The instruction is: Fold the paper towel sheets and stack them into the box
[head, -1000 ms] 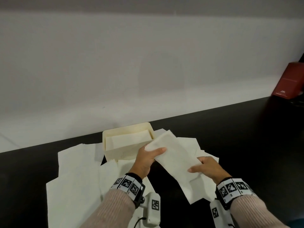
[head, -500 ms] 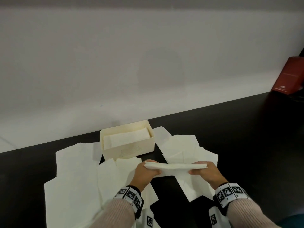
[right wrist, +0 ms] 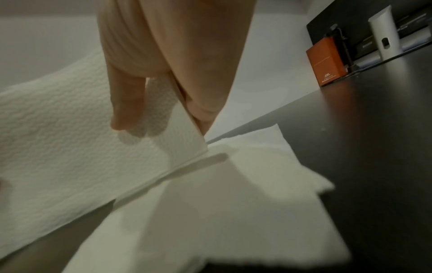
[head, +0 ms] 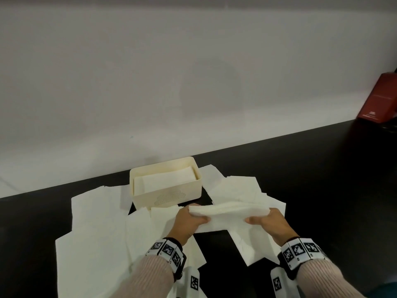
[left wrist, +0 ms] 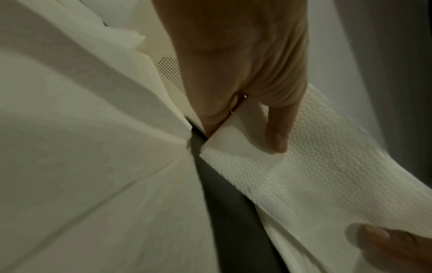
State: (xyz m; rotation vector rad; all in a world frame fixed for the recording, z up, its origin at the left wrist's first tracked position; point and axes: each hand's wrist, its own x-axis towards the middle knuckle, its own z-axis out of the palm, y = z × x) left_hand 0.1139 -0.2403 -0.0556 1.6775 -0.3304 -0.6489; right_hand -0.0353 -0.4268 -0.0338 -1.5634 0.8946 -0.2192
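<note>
Paper towel sheets, white, embossed (head: 92, 222), spread flat over black tabletop (head: 322, 190) around cream rectangular plastic box (head: 169, 195); folded sheets seen stacked inside. Folded white towel sheet (head: 227, 214) held above table, near box front, pinched at ends by left hand (head: 189, 222) and right hand (head: 270, 224). Layer count unclear.
</note>
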